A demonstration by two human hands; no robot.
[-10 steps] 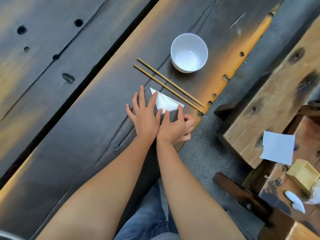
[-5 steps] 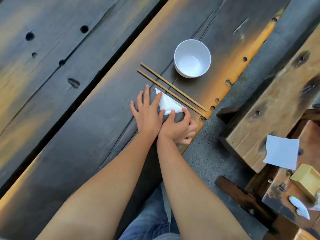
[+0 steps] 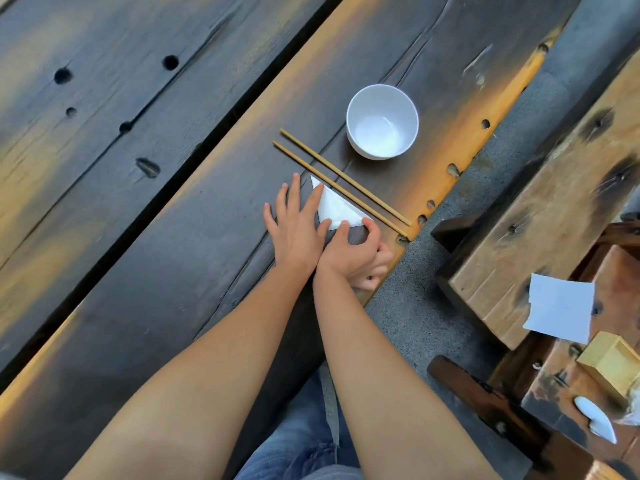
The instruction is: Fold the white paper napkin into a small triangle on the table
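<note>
The white paper napkin (image 3: pixel 337 208) lies folded as a small triangle on the dark wooden table (image 3: pixel 166 271), near its right edge. My left hand (image 3: pixel 297 225) rests flat with fingers spread, and its index finger lies along the napkin's left edge. My right hand (image 3: pixel 356 252) touches the napkin's lower edge with thumb and index finger, one near each lower corner. Its other fingers are curled over the table's edge. Both wrists touch each other.
Two wooden chopsticks (image 3: pixel 341 183) lie parallel just beyond the napkin's long edge. A white bowl (image 3: pixel 382 121) stands past them. To the right is a wooden bench (image 3: pixel 512 244) with a loose white paper (image 3: pixel 559 308), a yellow box (image 3: pixel 613 368) and a white spoon (image 3: pixel 595 419).
Both hands stay on the napkin in nearly the same pose. The view has shifted a little, so everything sits slightly lower and to the right.
</note>
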